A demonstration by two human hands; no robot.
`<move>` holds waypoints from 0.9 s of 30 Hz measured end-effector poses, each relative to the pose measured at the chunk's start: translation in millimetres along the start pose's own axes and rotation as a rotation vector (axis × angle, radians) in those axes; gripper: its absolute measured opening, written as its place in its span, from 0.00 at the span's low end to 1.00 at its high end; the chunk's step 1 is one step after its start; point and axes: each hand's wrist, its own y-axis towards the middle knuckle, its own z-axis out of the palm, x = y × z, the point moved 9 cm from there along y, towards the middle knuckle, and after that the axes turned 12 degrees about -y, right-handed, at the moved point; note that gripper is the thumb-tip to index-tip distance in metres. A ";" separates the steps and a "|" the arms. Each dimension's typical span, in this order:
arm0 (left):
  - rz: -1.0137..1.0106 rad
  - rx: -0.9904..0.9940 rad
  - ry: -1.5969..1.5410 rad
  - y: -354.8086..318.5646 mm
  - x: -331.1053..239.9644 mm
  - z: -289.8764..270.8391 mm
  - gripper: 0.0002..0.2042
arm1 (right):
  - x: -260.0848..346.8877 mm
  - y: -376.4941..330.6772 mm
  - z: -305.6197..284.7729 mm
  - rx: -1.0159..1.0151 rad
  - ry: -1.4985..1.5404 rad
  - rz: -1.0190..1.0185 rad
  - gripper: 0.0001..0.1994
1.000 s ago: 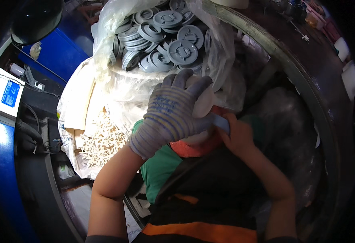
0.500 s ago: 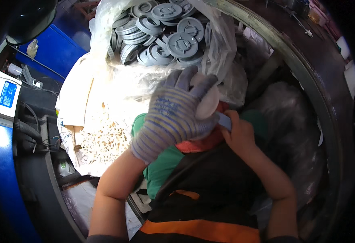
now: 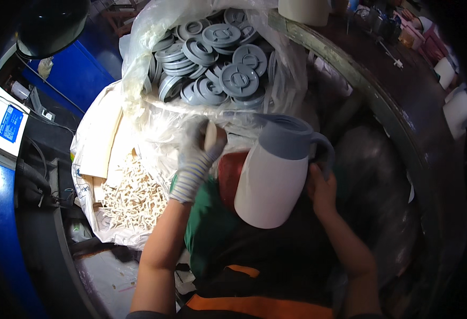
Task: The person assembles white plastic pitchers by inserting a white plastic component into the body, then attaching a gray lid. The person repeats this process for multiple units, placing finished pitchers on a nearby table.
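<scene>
A white thermos jug [image 3: 271, 186] with a grey collar stands slightly tilted over my lap, its spout toward the left. My bare right hand [image 3: 323, 187] is closed round the lower part of its grey handle [image 3: 326, 151]. To the left of the jug, apart from it, is my left hand [image 3: 199, 146] in a striped knit glove, fingers curled. A pale, rounded piece [image 3: 211, 135] shows at its fingers; I cannot make out its kind. Beyond both hands, several grey round lids [image 3: 238, 80] fill a clear plastic bag [image 3: 292, 69].
Small cream-coloured pieces [image 3: 132, 196] lie heaped in a white sack [image 3: 89, 212] at the left. A curved, worn table rim [image 3: 329, 45] bounds the right, with a white vessel [image 3: 303, 11] on it. A red piece [image 3: 229, 173] is behind the jug. A dark lamp shade [image 3: 52, 29] hangs far left.
My left hand has moved left, away from the right hand, and turned. The jug now shows its side and collar, upright but tilted. A white vessel has come into view at the top.
</scene>
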 end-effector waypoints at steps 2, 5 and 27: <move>0.006 0.160 0.451 -24.4 39.8 20.3 0.27 | -1.5 4.2 0.9 0.037 0.033 0.057 0.11; 0.329 0.453 0.708 -54.3 25.4 56.4 0.18 | -4.8 11.9 10.9 0.125 -0.046 0.116 0.10; -0.599 -0.428 -0.900 -103.9 14.3 -134.2 0.32 | 74.5 293.8 235.2 -0.046 -1.272 -0.636 0.32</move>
